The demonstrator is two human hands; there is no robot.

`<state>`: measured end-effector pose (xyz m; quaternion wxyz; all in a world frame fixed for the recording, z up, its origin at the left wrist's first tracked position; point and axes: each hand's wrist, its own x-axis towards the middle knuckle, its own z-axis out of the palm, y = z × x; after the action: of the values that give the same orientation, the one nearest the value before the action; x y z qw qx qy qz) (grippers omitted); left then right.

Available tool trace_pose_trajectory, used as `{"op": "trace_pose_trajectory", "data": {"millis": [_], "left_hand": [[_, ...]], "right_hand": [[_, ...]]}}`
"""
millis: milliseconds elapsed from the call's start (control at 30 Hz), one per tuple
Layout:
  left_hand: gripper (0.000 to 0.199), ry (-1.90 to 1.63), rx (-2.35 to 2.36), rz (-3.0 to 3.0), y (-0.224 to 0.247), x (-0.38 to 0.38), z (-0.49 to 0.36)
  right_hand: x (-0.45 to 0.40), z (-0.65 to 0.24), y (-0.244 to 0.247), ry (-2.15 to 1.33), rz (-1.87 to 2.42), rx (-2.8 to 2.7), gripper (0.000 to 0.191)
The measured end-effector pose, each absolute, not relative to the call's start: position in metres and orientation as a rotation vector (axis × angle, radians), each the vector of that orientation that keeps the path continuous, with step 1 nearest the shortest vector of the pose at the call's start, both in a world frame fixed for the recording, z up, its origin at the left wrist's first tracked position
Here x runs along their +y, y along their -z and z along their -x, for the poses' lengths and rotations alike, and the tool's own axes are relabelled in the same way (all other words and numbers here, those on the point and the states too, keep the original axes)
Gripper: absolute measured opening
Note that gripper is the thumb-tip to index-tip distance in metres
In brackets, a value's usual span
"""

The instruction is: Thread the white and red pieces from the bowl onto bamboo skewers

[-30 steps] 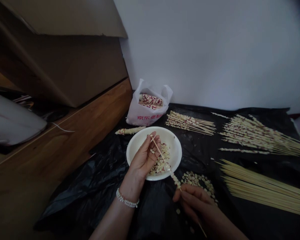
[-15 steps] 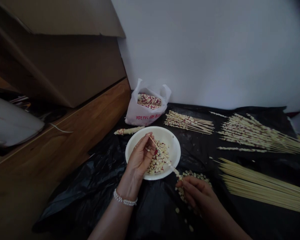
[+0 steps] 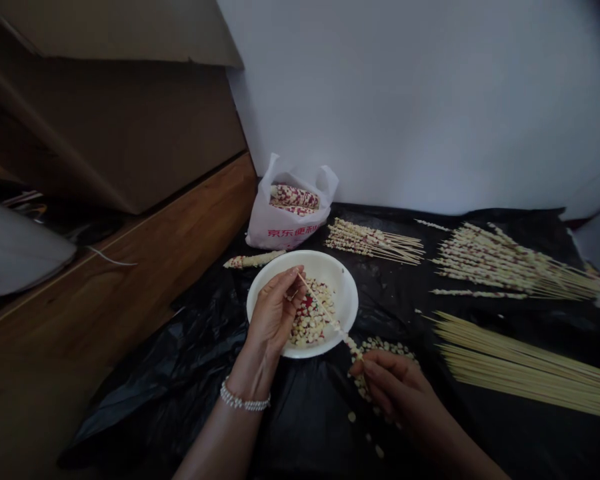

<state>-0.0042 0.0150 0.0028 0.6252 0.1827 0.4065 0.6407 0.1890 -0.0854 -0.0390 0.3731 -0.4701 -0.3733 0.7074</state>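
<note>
L hand (image 3: 276, 308) & R hand (image 3: 393, 383) hold skewer (image 3: 319, 302) w/ kernels over bowl (image 3: 349, 293).

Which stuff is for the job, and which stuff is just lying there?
Seems part of the job:
Skewer in the right hand, left hand at its tip
Bowl of kernels
Bare sticks, filled skewers
Bag of corn

Probably just lying about:
Cardboard box
White string
</note>
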Motion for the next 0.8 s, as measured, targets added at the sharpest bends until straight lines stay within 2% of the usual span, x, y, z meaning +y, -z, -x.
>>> {"op": "trace_pose_trajectory", "data": {"millis": [467, 800], "left_hand": [[0.011, -1.461, 0.911, -0.396, -0.0063, 0.014, 0.0029], [0.026, -1.35, 0.952, -0.568, -0.0024, 0.0086, -0.0019]], "right_hand": [[-0.084, -0.1887, 0.0428, -1.781, 1.21, -0.959, 0.046], [-0.0857, -0.1915, 0.0451, -1.786, 1.185, -0.962, 0.044]]}}
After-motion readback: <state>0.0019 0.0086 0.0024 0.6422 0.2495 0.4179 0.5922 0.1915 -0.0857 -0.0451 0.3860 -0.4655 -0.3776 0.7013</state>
